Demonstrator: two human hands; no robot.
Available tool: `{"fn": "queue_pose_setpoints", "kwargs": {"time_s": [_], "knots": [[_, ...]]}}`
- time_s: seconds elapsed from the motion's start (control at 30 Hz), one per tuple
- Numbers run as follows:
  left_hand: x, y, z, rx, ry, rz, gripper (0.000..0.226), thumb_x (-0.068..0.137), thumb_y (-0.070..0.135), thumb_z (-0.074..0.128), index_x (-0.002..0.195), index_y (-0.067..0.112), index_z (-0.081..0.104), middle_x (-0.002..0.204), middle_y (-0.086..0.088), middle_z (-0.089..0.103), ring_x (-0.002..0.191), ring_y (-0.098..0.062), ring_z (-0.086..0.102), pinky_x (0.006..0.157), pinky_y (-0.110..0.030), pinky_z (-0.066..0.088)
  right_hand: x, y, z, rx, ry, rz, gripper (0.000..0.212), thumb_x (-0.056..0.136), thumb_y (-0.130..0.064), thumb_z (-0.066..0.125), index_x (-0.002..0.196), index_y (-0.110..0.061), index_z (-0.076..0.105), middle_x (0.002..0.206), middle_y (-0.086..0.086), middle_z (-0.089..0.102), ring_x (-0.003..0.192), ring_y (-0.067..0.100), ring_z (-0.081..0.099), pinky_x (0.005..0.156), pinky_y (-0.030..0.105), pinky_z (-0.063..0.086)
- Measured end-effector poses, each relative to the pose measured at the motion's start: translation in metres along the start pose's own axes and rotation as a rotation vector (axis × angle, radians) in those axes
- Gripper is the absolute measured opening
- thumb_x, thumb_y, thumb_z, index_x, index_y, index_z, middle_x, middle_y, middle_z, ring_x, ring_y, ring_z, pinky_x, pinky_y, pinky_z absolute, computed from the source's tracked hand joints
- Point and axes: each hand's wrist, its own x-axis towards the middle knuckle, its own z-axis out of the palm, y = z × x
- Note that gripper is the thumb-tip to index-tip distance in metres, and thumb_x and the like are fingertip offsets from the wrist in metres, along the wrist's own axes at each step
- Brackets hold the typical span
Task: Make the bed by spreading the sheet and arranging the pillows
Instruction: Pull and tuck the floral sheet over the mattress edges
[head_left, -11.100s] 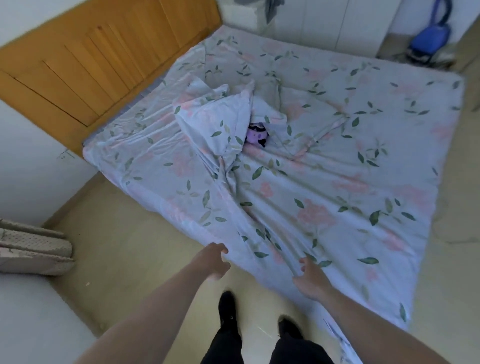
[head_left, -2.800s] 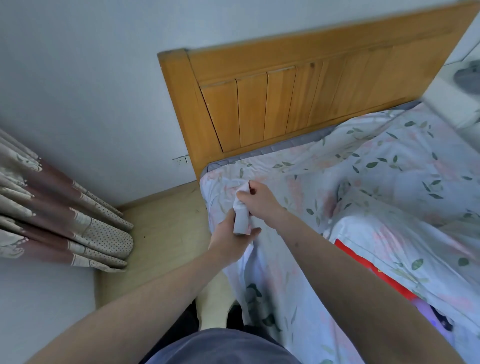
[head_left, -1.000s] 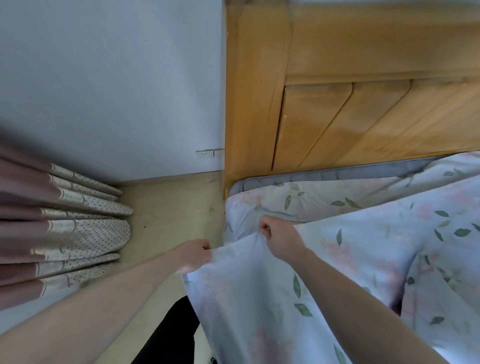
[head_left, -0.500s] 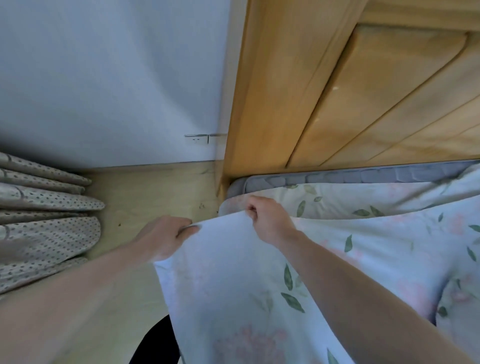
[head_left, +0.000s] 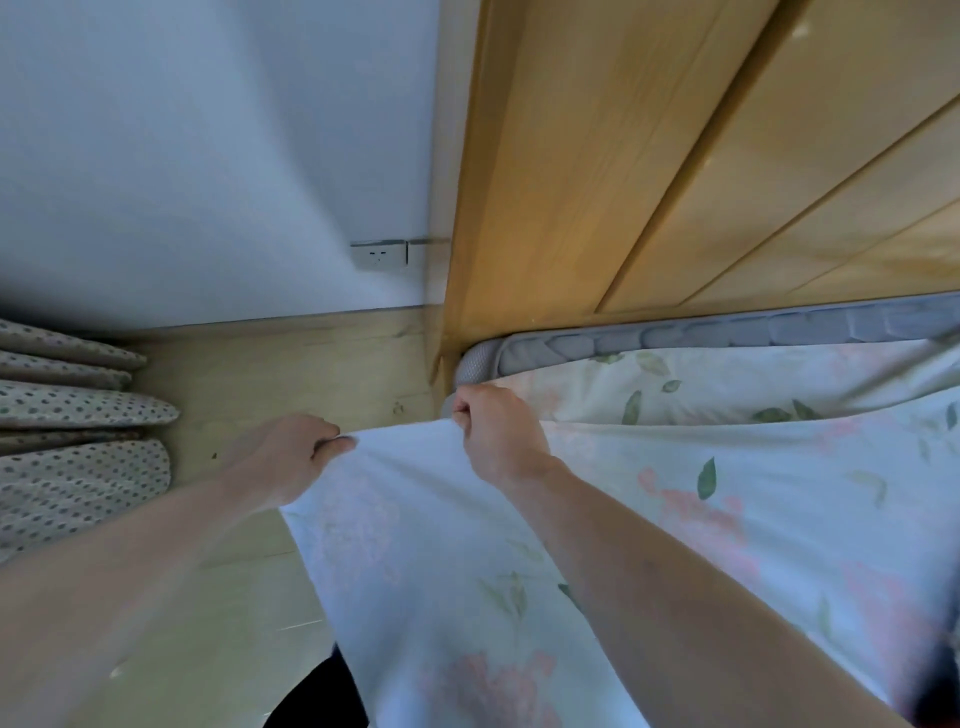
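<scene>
A pale floral sheet (head_left: 415, 545) hangs stretched between my two hands at the bed's head corner. My left hand (head_left: 291, 457) pinches its top edge out over the floor. My right hand (head_left: 493, 431) grips the same edge close to the grey mattress corner (head_left: 478, 364). A second layer of the floral sheet (head_left: 727, 384) lies flat on the mattress up to its quilted grey edge. No pillow is in view.
The wooden headboard (head_left: 649, 156) rises directly ahead, its post at the mattress corner. A white wall with a socket (head_left: 378, 254) is on the left. Dotted curtains (head_left: 67, 441) pool on the light wooden floor (head_left: 291, 364) at far left.
My head has come closer to the headboard corner. Both hands have carried the sheet edge up towards the mattress corner, still holding it.
</scene>
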Motion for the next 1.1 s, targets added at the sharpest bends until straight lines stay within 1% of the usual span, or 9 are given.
{"fn": "queue_pose_setpoints", "kwargs": {"time_s": [0.17,0.27,0.33,0.4,0.5,0.6,0.73,0.87,1.1], "knots": [[0.017,0.001,0.021,0.143,-0.138,-0.062,0.043,0.104,0.049,0.040,0.067,0.028,0.048,0.081,0.009,0.052,0.094,-0.022,0.059,0.077,-0.033,0.044,-0.021,0.030,-0.003,0.112,0.096,0.092,0.015,0.093,-0.014,0.059,0.105,-0.022,0.064,0.113,-0.003,0.060,0.095,0.021,0.061,0.080,0.037,0.051],[0.028,0.020,0.027,0.212,-0.235,-0.157,0.033,0.107,0.039,0.038,0.081,0.025,0.052,0.101,0.000,0.062,0.104,-0.022,0.059,0.076,-0.029,0.039,-0.042,0.085,-0.024,0.031,0.137,0.204,0.023,0.095,-0.018,0.059,0.117,-0.027,0.060,0.123,-0.004,0.051,0.092,0.027,0.064,0.076,0.037,0.050],[0.031,0.041,0.028,0.242,-0.235,-0.146,0.014,0.099,0.029,0.046,0.089,0.025,0.054,0.107,-0.001,0.062,0.102,-0.024,0.059,0.078,-0.030,0.046,-0.059,0.124,-0.040,-0.025,0.167,0.299,0.032,0.095,-0.017,0.059,0.125,-0.028,0.057,0.133,-0.006,0.046,0.091,0.029,0.066,0.076,0.037,0.050],[0.030,0.070,0.025,0.175,-0.213,-0.085,0.008,0.087,0.030,0.053,0.095,0.029,0.056,0.101,0.004,0.061,0.097,-0.022,0.059,0.077,-0.032,0.051,-0.073,0.157,-0.053,-0.071,0.207,0.364,0.039,0.094,-0.017,0.060,0.130,-0.029,0.056,0.140,-0.008,0.043,0.093,0.029,0.068,0.082,0.039,0.052],[0.027,0.124,0.029,-0.057,-0.250,0.049,0.023,0.073,0.050,0.055,0.088,0.032,0.053,0.089,0.009,0.062,0.086,-0.019,0.062,0.064,-0.032,0.048,-0.084,0.192,-0.064,-0.103,0.179,0.439,0.048,0.094,-0.019,0.059,0.140,-0.029,0.050,0.148,-0.009,0.040,0.105,0.030,0.065,0.090,0.041,0.051],[0.026,0.157,0.034,-0.187,-0.257,0.038,0.037,0.072,0.064,0.062,0.084,0.031,0.051,0.085,0.008,0.063,0.079,-0.017,0.063,0.063,-0.034,0.048,-0.083,0.209,-0.066,-0.129,0.110,0.461,0.047,0.094,-0.025,0.061,0.139,-0.030,0.050,0.147,-0.008,0.041,0.106,0.030,0.065,0.091,0.040,0.050],[0.022,0.175,0.033,-0.152,0.003,0.117,0.033,0.084,0.060,0.066,0.074,0.030,0.057,0.069,0.011,0.064,0.071,-0.013,0.063,0.064,-0.034,0.045,-0.076,0.219,-0.065,-0.154,0.100,0.450,0.054,0.096,-0.024,0.059,0.147,-0.029,0.041,0.150,-0.009,0.031,0.104,0.034,0.064,0.085,0.039,0.048],[0.020,0.181,0.029,-0.207,0.037,0.262,0.029,0.089,0.043,0.069,0.068,0.025,0.061,0.063,0.010,0.064,0.061,-0.008,0.060,0.056,-0.024,0.043,-0.067,0.229,-0.069,-0.194,0.094,0.444,0.026,0.096,-0.028,0.058,0.122,-0.025,0.057,0.124,0.000,0.049,0.101,0.035,0.063,0.082,0.040,0.050],[0.024,0.189,0.008,-0.301,0.113,0.255,0.027,0.097,0.032,0.060,0.074,0.020,0.054,0.060,-0.001,0.057,0.054,-0.016,0.054,0.057,-0.040,0.045,-0.064,0.222,-0.099,-0.058,0.241,0.363,0.006,0.097,-0.024,0.055,0.091,-0.023,0.053,0.096,0.006,0.068,0.091,0.035,0.062,0.074,0.041,0.052]]}}
